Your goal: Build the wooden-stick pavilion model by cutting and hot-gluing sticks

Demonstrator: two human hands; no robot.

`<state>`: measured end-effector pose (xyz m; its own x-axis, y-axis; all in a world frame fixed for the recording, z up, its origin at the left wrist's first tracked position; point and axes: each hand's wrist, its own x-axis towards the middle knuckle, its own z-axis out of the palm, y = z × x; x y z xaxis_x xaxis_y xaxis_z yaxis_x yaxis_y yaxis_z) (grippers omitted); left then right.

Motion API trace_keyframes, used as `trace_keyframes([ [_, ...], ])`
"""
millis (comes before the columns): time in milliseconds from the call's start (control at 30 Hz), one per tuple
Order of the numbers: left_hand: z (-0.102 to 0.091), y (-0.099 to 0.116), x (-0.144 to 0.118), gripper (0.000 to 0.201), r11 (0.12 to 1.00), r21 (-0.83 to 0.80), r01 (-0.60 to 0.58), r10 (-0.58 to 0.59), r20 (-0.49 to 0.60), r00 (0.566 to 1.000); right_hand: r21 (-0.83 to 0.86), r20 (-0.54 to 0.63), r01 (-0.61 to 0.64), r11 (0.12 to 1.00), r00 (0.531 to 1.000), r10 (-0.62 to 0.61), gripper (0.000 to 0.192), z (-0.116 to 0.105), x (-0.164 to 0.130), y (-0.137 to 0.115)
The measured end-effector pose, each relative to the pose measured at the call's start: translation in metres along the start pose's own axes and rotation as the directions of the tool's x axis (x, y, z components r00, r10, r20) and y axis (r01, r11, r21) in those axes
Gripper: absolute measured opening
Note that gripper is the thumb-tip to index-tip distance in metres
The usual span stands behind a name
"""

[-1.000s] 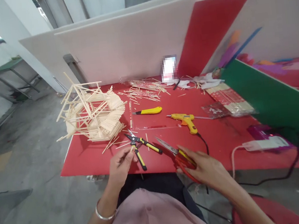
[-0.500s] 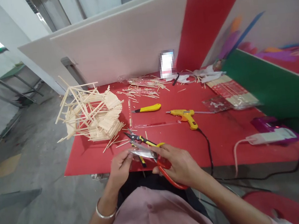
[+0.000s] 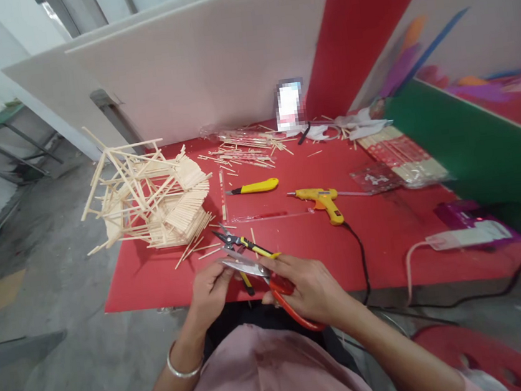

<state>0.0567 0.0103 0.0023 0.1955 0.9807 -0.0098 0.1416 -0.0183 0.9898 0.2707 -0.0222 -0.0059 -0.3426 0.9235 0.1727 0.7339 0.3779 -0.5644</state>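
Presently the right hand grips the red-handled scissors at the red table's near edge, blades pointing left. The left hand, just beside the tips, pinches something too small to identify.

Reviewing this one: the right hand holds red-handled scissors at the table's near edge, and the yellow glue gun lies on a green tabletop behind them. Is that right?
Not quite: the tabletop is red, not green, as the head view shows. The rest holds: the right hand holds the red-handled scissors at the near edge, and the yellow glue gun lies behind them.
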Motion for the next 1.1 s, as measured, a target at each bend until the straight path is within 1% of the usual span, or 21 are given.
trace_keyframes([
  [200, -0.003, -0.004, 0.001, 0.02, 1.0, -0.003, 0.011, -0.011, 0.019, 1.0, 0.013, -0.039, 0.056, 0.998, 0.998, -0.055, 0.049, 0.005, 0.003, 0.002],
  [367, -0.002, -0.012, 0.001, 0.029, 0.999, -0.009, 0.041, -0.04, 0.068, 0.997, 0.006, -0.032, 0.05, 0.999, 0.998, -0.049, 0.048, 0.009, 0.001, 0.005],
  [433, -0.001, -0.016, 0.0, 0.028, 0.996, -0.054, 0.076, -0.071, 0.085, 0.994, 0.004, -0.017, 0.02, 1.0, 1.0, -0.02, 0.047, 0.011, -0.002, 0.008],
  [500, 0.001, -0.021, 0.001, 0.027, 0.981, -0.142, 0.133, -0.121, 0.089, 0.989, -0.012, -0.002, -0.022, 1.0, 1.0, 0.022, 0.045, 0.013, -0.005, 0.013],
  [567, 0.002, -0.025, 0.001, 0.028, 0.954, -0.245, 0.174, -0.158, 0.082, 0.984, -0.067, 0.011, -0.068, 0.995, 0.998, 0.069, 0.044, 0.013, -0.009, 0.02],
  [600, 0.003, -0.027, 0.002, 0.029, 0.939, -0.291, 0.185, -0.169, 0.079, 0.983, -0.124, 0.013, -0.101, 0.987, 0.995, 0.104, 0.045, 0.012, -0.011, 0.024],
  [667, 0.002, -0.028, 0.004, 0.028, 0.908, -0.371, 0.193, -0.184, 0.061, 0.981, -0.291, -0.015, -0.21, 0.933, 0.976, 0.215, 0.046, 0.008, -0.014, 0.036],
  [733, 0.001, -0.027, 0.005, 0.028, 0.882, -0.427, 0.198, -0.198, 0.045, 0.979, -0.462, -0.08, -0.331, 0.823, 0.94, 0.333, 0.047, 0.004, -0.018, 0.051],
  [767, 0.0, -0.026, 0.006, 0.027, 0.871, -0.448, 0.2, -0.205, 0.039, 0.978, -0.52, -0.105, -0.367, 0.771, 0.924, 0.368, 0.046, 0.002, -0.021, 0.058],
  [800, -0.001, -0.025, 0.007, 0.027, 0.86, -0.468, 0.202, -0.211, 0.033, 0.977, -0.558, -0.114, -0.378, 0.739, 0.917, 0.383, 0.044, -0.001, -0.023, 0.065],
  [867, -0.003, -0.022, 0.008, 0.027, 0.832, -0.516, 0.204, -0.222, 0.026, 0.975, -0.59, -0.097, -0.347, 0.729, 0.927, 0.363, 0.041, -0.005, -0.027, 0.074],
  [933, -0.004, -0.02, 0.008, 0.028, 0.797, -0.57, 0.199, -0.235, 0.011, 0.972, -0.602, -0.081, -0.295, 0.742, 0.947, 0.311, 0.038, -0.009, -0.028, 0.073],
  [1000, -0.004, -0.02, 0.009, 0.031, 0.766, -0.618, 0.177, -0.236, -0.014, 0.972, -0.596, -0.124, -0.267, 0.757, 0.963, 0.241, 0.033, -0.01, -0.025, 0.06],
  [1033, -0.003, -0.02, 0.009, 0.033, 0.752, -0.639, 0.162, -0.234, -0.029, 0.972, -0.564, -0.156, -0.252, 0.787, 0.968, 0.199, 0.032, -0.007, -0.022, 0.05],
  [1067, -0.002, -0.02, 0.01, 0.036, 0.739, -0.658, 0.146, -0.232, -0.045, 0.972, -0.498, -0.18, -0.226, 0.837, 0.971, 0.155, 0.032, -0.003, -0.018, 0.037],
  [1100, 0.0, -0.019, 0.01, 0.038, 0.726, -0.675, 0.129, -0.23, -0.061, 0.971, -0.39, -0.194, -0.184, 0.902, 0.974, 0.115, 0.033, 0.004, -0.013, 0.022],
])
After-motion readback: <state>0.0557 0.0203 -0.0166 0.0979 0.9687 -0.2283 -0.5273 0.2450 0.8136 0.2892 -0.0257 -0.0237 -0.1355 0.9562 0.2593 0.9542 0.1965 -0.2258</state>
